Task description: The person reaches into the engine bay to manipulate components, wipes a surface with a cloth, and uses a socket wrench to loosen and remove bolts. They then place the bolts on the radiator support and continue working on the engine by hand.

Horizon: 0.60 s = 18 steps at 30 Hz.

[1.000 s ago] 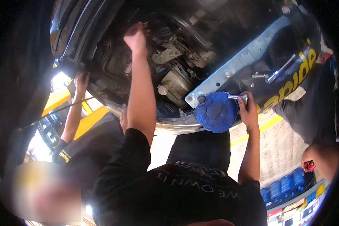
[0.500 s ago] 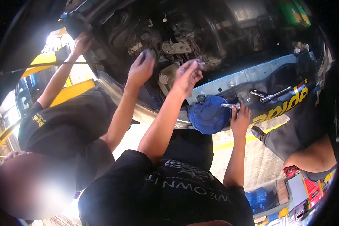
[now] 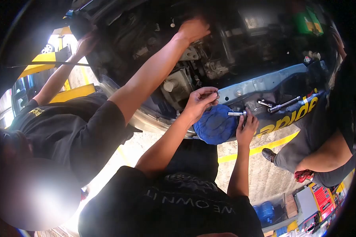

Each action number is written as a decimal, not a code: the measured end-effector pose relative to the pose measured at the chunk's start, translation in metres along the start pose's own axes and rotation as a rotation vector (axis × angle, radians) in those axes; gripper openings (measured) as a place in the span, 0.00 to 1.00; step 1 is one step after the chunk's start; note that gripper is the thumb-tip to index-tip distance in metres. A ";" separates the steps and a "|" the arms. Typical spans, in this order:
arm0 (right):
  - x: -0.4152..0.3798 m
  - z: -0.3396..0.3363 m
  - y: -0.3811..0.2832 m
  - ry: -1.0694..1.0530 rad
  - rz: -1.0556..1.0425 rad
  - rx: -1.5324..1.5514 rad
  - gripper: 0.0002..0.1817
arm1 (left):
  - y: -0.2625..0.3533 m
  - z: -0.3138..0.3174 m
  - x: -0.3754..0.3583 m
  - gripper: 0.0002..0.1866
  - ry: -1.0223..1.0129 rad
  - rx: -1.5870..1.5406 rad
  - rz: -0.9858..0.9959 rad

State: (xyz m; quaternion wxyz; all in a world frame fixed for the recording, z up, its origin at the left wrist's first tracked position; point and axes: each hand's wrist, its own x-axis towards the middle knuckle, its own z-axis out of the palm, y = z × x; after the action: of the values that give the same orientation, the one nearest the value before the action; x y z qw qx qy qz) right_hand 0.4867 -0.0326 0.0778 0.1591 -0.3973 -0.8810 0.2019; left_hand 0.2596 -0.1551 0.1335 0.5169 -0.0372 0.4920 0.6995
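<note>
My left hand (image 3: 201, 102) is closed in a pinch on a small dark metal piece (image 3: 217, 94), just above a blue cloth bundle (image 3: 215, 125) at the car's front edge. To its right, my right hand (image 3: 247, 125) has its fingers on a silver socket tool (image 3: 235, 113), which points left over the cloth. A ratchet-like tool (image 3: 265, 103) and a longer metal tool (image 3: 284, 104) lie on the front panel, to the right of my right hand.
On the left, a co-worker (image 3: 63, 134) reaches one hand (image 3: 194, 30) deep into the engine bay (image 3: 221, 43) and keeps the other (image 3: 85, 42) at its left edge. Another person (image 3: 324, 154) stands at the right, a red cloth (image 3: 303, 175) in hand. A red tool cabinet (image 3: 324, 200) is behind.
My left hand has come down from over the engine bay to the front edge beside the cloth. The co-worker's nearer hand has reached further up and right into the bay.
</note>
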 end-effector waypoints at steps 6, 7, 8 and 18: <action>-0.001 0.001 0.004 0.001 0.026 0.050 0.20 | 0.001 0.003 0.000 0.14 -0.017 0.029 -0.020; -0.001 0.002 0.005 0.007 0.030 0.055 0.20 | 0.000 0.003 0.000 0.14 -0.020 0.038 -0.019; -0.002 0.001 0.004 0.003 0.042 0.059 0.20 | 0.000 0.002 0.001 0.14 -0.029 0.033 -0.025; 0.001 -0.011 -0.007 0.033 0.112 0.206 0.22 | -0.001 0.016 0.012 0.11 -0.033 0.164 0.003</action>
State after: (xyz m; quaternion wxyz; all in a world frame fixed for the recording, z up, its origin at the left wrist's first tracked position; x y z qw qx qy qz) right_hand 0.4871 -0.0335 0.0908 0.2021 -0.4308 -0.8292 0.2934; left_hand 0.2624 -0.1355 0.1342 0.5254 0.0176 0.5390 0.6581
